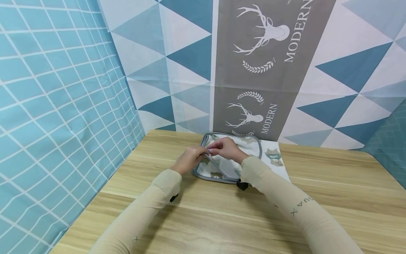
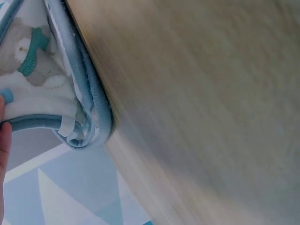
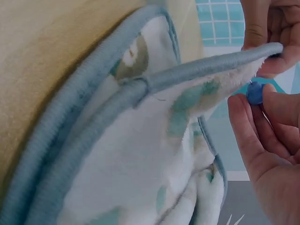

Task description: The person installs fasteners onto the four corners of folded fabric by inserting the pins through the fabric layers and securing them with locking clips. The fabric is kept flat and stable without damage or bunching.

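A folded white cloth (image 1: 228, 165) with bear prints and grey-blue edging lies near the table's back edge. My left hand (image 1: 189, 158) pinches its raised edging (image 3: 211, 63) at the left end, lifting that corner off the layers below. Close beside it, my right hand (image 1: 226, 148) holds a small blue round-headed pin (image 3: 255, 93) between thumb and fingertips. A thin shiny shaft points from the pin's head toward the lifted cloth. In the left wrist view, the blue head (image 2: 7, 95) and a finger (image 2: 4, 145) show at the left border.
The wooden table (image 1: 190, 218) stretches in front and to both sides. Behind it hangs a patterned sheet (image 1: 187, 70) with triangles and deer heads. A blue grid-patterned sheet (image 1: 57, 106) hangs along the left side. Part of the cloth (image 1: 274, 158) spreads flat at the right.
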A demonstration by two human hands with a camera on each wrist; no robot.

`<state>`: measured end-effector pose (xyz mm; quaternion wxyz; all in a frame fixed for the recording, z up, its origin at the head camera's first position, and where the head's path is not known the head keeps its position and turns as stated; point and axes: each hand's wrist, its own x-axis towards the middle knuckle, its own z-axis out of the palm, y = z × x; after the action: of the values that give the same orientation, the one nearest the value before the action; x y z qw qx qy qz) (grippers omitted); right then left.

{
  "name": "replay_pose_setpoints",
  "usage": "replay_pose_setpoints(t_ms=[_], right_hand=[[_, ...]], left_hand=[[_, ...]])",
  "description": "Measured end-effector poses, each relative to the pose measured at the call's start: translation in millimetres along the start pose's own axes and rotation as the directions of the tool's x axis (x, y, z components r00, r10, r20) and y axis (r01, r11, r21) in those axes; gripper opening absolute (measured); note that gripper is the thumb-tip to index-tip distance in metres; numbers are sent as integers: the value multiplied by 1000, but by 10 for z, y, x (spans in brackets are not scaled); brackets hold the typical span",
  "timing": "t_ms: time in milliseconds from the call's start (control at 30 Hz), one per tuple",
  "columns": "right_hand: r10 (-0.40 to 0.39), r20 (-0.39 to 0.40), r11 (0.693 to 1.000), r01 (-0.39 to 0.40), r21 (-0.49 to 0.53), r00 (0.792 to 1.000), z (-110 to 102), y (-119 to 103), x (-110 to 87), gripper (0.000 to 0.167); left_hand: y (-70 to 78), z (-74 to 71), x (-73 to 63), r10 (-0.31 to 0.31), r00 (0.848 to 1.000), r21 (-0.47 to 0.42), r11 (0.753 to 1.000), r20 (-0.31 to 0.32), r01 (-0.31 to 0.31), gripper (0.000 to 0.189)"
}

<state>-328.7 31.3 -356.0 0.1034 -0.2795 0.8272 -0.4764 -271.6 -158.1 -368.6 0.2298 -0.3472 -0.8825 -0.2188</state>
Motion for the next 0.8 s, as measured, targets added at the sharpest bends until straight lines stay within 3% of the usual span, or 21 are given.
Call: replay_pose_setpoints(t_ms=[133, 367, 467, 600, 800], right_hand=[[-1, -2, 1000, 1, 20, 1000, -9, -16, 4, 23], [-14, -18, 1000, 14, 9, 1000, -25, 5, -43, 28], [-27, -66, 998, 23, -64, 997, -42, -13, -95, 30], [-80, -112, 978, 56, -203, 990, -30, -96, -213, 31], [-116, -68, 930, 85, -357, 991, 78, -220, -378, 29]], left_hand=[[14, -12, 6, -38, 999, -15, 999, -9, 38, 17], [51, -56, 14, -135, 990, -14, 991, 43, 135, 17], [40, -54, 9, -152, 987, -13, 988, 47, 153, 16], [18, -58, -1, -132, 991, -14, 991, 32, 132, 15], [13, -85, -19, -143, 990, -22, 989, 16, 143, 15]])
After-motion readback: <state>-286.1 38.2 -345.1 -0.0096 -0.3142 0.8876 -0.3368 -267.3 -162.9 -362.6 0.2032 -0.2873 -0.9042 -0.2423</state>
